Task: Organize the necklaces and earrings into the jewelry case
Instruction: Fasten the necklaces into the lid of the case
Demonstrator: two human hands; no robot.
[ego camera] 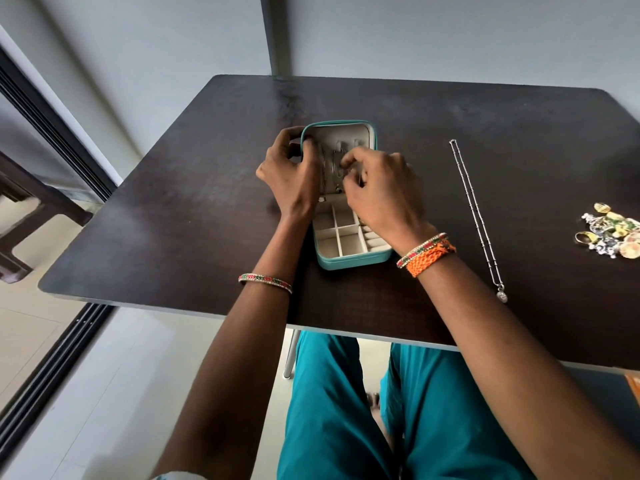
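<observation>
Working at centre frame, both hands met over the open case (pixel 346 261) on the table (pixel 173 209). The left hand (pixel 291 168) curled its fingers round the lid's left rim, steadying it. The right hand (pixel 377 188) pinched at a chain (pixel 335 164) hanging from the lid's hooks; what exactly it held was too small to tell. At right a second necklace (pixel 476 213) lay straight, with the earrings (pixel 611 230) heaped at the far right edge. Hooking well probably meant keeping the lid braced and the chain slack, so strands would not tangle.
</observation>
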